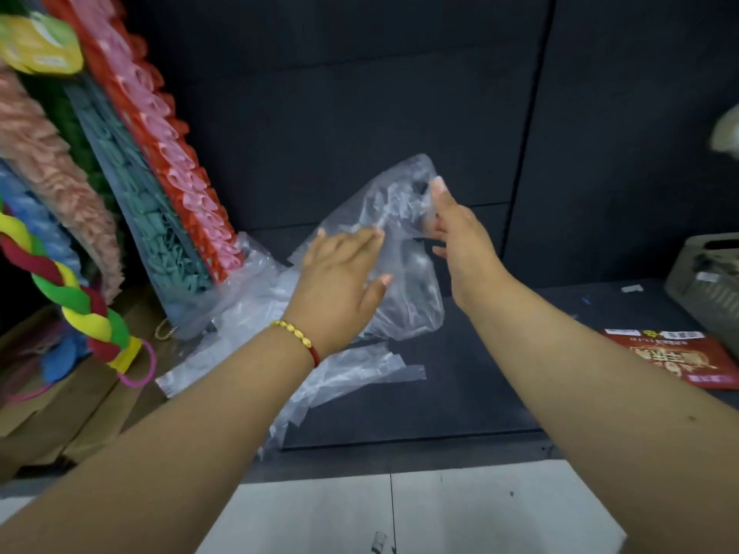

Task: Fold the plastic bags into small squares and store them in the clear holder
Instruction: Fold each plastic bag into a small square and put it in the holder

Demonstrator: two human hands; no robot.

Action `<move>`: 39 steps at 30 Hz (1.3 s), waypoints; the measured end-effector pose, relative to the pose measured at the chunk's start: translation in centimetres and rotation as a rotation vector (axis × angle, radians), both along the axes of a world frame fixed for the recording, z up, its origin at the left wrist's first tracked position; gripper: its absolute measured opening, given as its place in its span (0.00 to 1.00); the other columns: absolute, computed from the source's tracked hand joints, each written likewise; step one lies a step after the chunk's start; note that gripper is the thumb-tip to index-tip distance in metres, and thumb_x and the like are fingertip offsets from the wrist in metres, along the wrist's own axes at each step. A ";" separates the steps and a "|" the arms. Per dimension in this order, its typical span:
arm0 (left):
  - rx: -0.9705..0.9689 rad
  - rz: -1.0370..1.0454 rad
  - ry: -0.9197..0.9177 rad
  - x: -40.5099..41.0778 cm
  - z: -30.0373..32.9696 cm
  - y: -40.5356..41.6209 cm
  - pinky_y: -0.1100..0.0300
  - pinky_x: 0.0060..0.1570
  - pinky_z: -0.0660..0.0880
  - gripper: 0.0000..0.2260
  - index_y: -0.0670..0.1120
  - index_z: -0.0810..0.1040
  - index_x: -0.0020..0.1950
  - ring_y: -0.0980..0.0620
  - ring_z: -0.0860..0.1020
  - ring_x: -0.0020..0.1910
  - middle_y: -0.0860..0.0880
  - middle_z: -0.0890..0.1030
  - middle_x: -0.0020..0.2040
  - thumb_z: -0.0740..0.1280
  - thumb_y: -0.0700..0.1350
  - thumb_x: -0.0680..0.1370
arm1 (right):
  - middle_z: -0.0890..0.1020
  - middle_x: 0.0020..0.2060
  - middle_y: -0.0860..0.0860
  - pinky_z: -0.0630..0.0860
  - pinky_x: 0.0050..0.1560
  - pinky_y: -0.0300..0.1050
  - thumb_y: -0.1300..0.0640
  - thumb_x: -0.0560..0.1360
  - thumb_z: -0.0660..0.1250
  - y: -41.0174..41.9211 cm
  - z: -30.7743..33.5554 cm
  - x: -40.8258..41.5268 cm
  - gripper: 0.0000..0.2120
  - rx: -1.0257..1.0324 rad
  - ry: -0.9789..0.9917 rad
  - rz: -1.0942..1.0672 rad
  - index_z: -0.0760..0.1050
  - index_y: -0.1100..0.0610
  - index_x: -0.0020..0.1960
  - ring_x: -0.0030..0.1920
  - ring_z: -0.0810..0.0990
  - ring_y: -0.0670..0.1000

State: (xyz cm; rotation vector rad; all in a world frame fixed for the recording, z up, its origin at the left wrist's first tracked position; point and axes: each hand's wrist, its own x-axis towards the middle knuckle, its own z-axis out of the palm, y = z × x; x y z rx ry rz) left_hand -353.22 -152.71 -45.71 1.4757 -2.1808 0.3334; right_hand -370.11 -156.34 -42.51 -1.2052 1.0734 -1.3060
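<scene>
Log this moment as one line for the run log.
stage: bag unfolded | left hand: flat on clear plastic bag | right hand: pinching bag's top | more bags on dark mat

Plastic bag (pixel 404 273) in my grip: thin clear film, crinkly, glossy. More clear film bags (pixel 352 373) on worktop (pixel 460 393), which is dark, matt, slightly grainy. Red packet (pixel 676 359) glossy printed. Bracelet (pixel 296 337) shiny gold beads, red cord. Floor tiles (pixel 480 509) smooth pale.

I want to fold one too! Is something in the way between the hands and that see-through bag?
Nothing visible is in the way. The left hand lies with straight fingers on the crumpled clear plastic bag, and the right hand is already touching its upper edge. The clear holder is not identifiable here.
</scene>
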 end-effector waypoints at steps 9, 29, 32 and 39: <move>0.123 -0.045 0.476 0.2 -0.5 8.4 0.62 0.68 0.60 0.16 0.55 0.72 0.63 0.59 0.66 0.66 0.55 0.72 0.66 0.65 0.56 0.77 | 0.79 0.40 0.57 0.83 0.45 0.46 0.59 0.80 0.64 5.3 0.0 -3.3 0.06 0.260 -0.434 0.107 0.74 0.62 0.49 0.39 0.81 0.52; 0.437 0.224 1.355 3.3 -4.3 7.4 0.58 0.50 0.79 0.09 0.41 0.79 0.44 0.51 0.84 0.44 0.44 0.84 0.42 0.63 0.42 0.82 | 0.79 0.35 0.56 0.82 0.44 0.50 0.54 0.80 0.65 3.6 -2.8 -7.1 0.11 0.228 0.169 -0.177 0.76 0.61 0.43 0.34 0.79 0.52; 0.389 0.207 1.423 3.9 -4.1 7.1 0.61 0.44 0.80 0.10 0.42 0.77 0.45 0.51 0.84 0.40 0.45 0.85 0.39 0.60 0.43 0.83 | 0.77 0.35 0.56 0.79 0.52 0.56 0.56 0.75 0.70 3.0 -3.3 -8.1 0.12 0.148 0.336 -0.258 0.73 0.59 0.36 0.38 0.76 0.54; 0.391 0.148 1.502 4.8 -3.7 6.8 0.59 0.38 0.80 0.11 0.44 0.73 0.44 0.53 0.82 0.32 0.48 0.82 0.35 0.58 0.44 0.84 | 0.79 0.57 0.56 0.81 0.46 0.50 0.57 0.73 0.73 4.0 -2.4 -8.5 0.20 0.077 -0.051 0.305 0.72 0.46 0.62 0.48 0.83 0.56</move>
